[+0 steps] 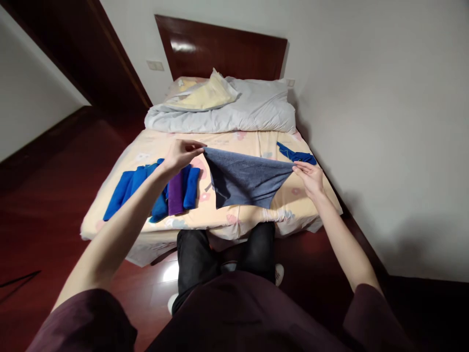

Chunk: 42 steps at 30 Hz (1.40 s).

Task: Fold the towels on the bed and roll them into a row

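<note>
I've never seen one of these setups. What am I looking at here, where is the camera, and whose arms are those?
There is no machine arm here: these are a person's own bare hands. The single picture comes from a camera worn on that person's head, looking forward and down, so the arms reach in from below.

The left hand and right hand each pinch an upper corner of a grey-blue cloth, spreading it between them. Whether its lower edge touches the bed is hard to tell.

On the patterned sheet, blue bundles and a purple bundle lie in a row at the left; a loose blue cloth lies at the right. Farther back are a pale quilt and a dark headboard.
</note>
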### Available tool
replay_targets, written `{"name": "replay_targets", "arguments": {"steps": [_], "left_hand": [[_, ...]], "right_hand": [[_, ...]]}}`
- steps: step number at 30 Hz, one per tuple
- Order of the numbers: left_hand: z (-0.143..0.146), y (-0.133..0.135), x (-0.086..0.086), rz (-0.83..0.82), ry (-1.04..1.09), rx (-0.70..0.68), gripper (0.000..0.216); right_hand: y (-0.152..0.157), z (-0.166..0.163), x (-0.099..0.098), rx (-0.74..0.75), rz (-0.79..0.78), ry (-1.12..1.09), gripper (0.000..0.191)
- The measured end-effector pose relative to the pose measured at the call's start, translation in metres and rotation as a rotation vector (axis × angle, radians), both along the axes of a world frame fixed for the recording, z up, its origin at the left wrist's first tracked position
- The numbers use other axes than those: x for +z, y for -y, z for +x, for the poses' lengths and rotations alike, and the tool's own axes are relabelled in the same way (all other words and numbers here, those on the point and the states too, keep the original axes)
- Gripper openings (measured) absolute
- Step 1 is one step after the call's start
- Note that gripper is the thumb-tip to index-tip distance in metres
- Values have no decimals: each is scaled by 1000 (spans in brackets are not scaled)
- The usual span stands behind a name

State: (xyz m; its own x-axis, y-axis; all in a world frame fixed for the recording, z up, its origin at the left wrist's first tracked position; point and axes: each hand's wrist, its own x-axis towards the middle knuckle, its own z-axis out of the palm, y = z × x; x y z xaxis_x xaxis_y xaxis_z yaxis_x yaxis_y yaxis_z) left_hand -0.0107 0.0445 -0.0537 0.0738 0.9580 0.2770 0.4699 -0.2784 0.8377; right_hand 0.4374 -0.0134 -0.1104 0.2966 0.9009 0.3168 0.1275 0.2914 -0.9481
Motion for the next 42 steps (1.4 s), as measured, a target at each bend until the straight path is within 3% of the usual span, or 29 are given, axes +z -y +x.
{"name": "replay_targets", "arguments": {"steps": [6, 13, 17, 23, 27, 31, 33, 35, 39, 42], "left_hand": [[-32, 28, 12, -158, -28, -72, 43], [-49, 19, -7, -232, 71, -109, 49], [-41, -5, -26, -239, 88, -45, 38], [-16, -75, -49, -166, 68, 106, 26], [-3, -105, -43, 13, 36, 233, 27], [-4, -96, -45, 153, 24, 262, 30], [-10, -80, -60, 175, 13, 235, 28], [-17, -60, -86, 180, -10, 212, 28], [-27, -12, -162, 163, -74, 215, 36], [-29, 26, -222, 42, -113, 221, 38]], "right_hand": [[15, -3, 17, 105, -117, -38, 47], [10, -9, 12, 150, -185, -60, 50], [-23, -12, 1, 167, -204, -68, 52], [-98, -32, -13, 79, -261, -46, 41], [-130, -44, -13, 16, -106, -64, 37], [-131, -42, -27, 2, 82, 9, 35], [-119, -39, -47, 28, 105, 50, 33], [-101, -36, -76, 61, 73, 94, 30], [-54, -36, -145, 134, -83, 184, 27], [-18, -40, -194, 164, -234, 195, 23]]}}
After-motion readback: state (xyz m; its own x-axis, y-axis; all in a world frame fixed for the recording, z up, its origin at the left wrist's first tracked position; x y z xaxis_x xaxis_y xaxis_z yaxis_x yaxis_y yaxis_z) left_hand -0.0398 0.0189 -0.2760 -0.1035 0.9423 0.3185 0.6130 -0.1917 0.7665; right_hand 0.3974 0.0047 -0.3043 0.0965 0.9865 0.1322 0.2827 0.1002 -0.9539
